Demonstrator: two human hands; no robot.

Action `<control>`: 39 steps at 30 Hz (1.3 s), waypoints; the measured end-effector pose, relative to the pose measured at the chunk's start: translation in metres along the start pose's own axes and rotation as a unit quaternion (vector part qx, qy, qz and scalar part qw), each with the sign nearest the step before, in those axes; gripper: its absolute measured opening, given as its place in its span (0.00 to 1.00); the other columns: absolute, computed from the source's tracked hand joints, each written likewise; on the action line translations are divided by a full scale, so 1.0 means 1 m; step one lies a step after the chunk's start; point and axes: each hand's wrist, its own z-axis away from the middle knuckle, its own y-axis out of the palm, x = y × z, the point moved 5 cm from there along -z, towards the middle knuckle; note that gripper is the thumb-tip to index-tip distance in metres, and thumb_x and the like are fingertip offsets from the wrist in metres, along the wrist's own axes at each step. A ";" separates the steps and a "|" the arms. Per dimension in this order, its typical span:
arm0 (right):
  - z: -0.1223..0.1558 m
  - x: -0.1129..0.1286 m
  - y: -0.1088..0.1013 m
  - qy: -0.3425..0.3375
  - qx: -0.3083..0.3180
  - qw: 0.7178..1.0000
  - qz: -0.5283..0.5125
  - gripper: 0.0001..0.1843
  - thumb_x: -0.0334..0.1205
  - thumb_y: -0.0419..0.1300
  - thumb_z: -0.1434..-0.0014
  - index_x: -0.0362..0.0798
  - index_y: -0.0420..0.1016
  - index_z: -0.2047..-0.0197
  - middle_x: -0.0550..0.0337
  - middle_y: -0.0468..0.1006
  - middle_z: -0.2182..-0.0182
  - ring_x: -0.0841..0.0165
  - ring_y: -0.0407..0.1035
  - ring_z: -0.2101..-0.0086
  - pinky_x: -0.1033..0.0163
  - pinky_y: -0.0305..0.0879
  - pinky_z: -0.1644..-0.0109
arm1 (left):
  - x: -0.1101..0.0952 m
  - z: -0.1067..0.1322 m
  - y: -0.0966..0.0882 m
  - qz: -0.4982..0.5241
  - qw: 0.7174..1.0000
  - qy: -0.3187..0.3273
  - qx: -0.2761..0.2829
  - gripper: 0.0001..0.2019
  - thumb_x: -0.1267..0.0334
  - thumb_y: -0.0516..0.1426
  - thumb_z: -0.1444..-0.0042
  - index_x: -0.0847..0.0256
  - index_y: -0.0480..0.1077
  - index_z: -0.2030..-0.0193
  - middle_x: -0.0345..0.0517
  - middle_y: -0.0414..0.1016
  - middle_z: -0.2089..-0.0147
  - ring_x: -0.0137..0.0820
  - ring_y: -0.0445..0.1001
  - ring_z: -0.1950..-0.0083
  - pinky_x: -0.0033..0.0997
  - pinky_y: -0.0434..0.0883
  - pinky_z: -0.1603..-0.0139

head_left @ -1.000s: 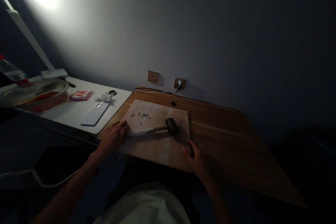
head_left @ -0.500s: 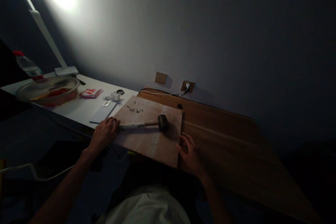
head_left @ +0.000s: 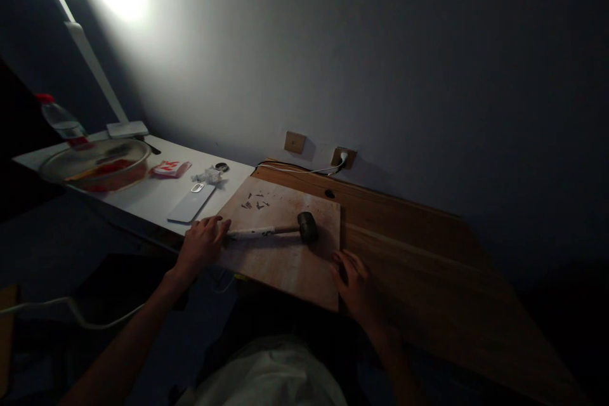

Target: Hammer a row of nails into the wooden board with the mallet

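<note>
A wooden board (head_left: 285, 263) lies on the brown desk (head_left: 428, 266), its near part hanging over the desk's front. On it rests a mallet (head_left: 307, 227) with a dark head and a pale handle pointing left. Several small dark bits (head_left: 257, 204) lie near the board's far edge. My left hand (head_left: 202, 244) curls over the board's left edge, right by the end of the handle. My right hand (head_left: 354, 285) rests with fingers spread against the board's near right corner.
A white table (head_left: 143, 200) adjoins on the left. It holds a phone (head_left: 191, 203), a crumpled wrapper (head_left: 208, 175), a red packet (head_left: 169, 168), a glass dish (head_left: 95, 165), a bottle (head_left: 59, 119) and a lamp base (head_left: 126, 129). A cable runs to the wall socket (head_left: 343, 155).
The board slid left on the desk, then a little back to the right, with both hands staying at its edges. The mallet stayed on it. The view swung slightly.
</note>
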 end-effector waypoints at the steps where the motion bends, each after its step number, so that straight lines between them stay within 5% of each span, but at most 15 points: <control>1: 0.001 -0.005 -0.004 0.004 -0.015 1.000 0.004 0.20 0.47 0.53 0.31 0.48 0.78 0.44 0.44 0.78 0.46 0.56 0.74 0.46 0.47 0.71 0.39 | -0.007 0.000 -0.003 0.009 1.000 0.008 -0.001 0.22 0.68 0.53 0.37 0.58 0.69 0.36 0.60 0.71 0.36 0.49 0.71 0.40 0.47 0.71 0.45; 11: 0.034 -0.092 -0.070 0.139 -0.097 0.982 0.080 0.28 0.58 0.48 0.35 0.45 0.80 0.56 0.40 0.82 0.59 0.51 0.76 0.56 0.45 0.71 0.48 | -0.103 0.007 -0.021 0.206 0.978 0.041 0.005 0.15 0.57 0.53 0.31 0.57 0.73 0.42 0.52 0.77 0.49 0.39 0.78 0.51 0.38 0.75 0.48; 18: 0.079 -0.125 -0.115 0.265 -0.117 0.956 0.054 0.30 0.66 0.50 0.41 0.49 0.77 0.59 0.40 0.83 0.58 0.50 0.76 0.58 0.47 0.70 0.51 | -0.152 -0.002 -0.028 0.299 0.943 0.137 0.046 0.11 0.63 0.55 0.33 0.58 0.74 0.48 0.50 0.79 0.51 0.37 0.77 0.50 0.35 0.74 0.46; 22: 0.083 -0.105 -0.104 0.306 -0.048 0.951 -0.014 0.31 0.70 0.48 0.41 0.52 0.76 0.66 0.48 0.82 0.70 0.54 0.77 0.67 0.55 0.69 0.62 | -0.173 -0.034 -0.032 0.302 0.936 0.178 0.022 0.10 0.61 0.55 0.33 0.60 0.74 0.49 0.52 0.78 0.50 0.41 0.74 0.45 0.40 0.72 0.42; 27: 0.047 -0.068 -0.082 0.298 0.027 0.954 -0.020 0.34 0.71 0.44 0.37 0.54 0.73 0.75 0.53 0.78 0.79 0.58 0.76 0.73 0.58 0.64 0.67 | -0.206 -0.088 -0.028 0.291 0.935 0.200 0.022 0.13 0.66 0.56 0.36 0.62 0.73 0.46 0.55 0.75 0.46 0.42 0.73 0.44 0.42 0.70 0.39; 32: 0.022 -0.060 -0.071 0.309 -0.003 0.949 0.067 0.32 0.71 0.52 0.41 0.54 0.73 0.80 0.46 0.82 0.76 0.56 0.76 0.73 0.57 0.63 0.70 | -0.224 -0.120 -0.013 0.273 0.938 0.207 0.049 0.14 0.69 0.56 0.39 0.61 0.74 0.47 0.55 0.74 0.48 0.40 0.73 0.47 0.37 0.73 0.45; 39: 0.021 -0.069 -0.062 0.317 -0.036 0.948 0.002 0.26 0.62 0.56 0.42 0.52 0.73 0.80 0.52 0.80 0.79 0.59 0.75 0.77 0.61 0.61 0.74 | -0.232 -0.131 -0.010 0.269 0.944 0.186 0.053 0.14 0.73 0.53 0.38 0.63 0.76 0.50 0.57 0.77 0.52 0.41 0.75 0.49 0.34 0.73 0.51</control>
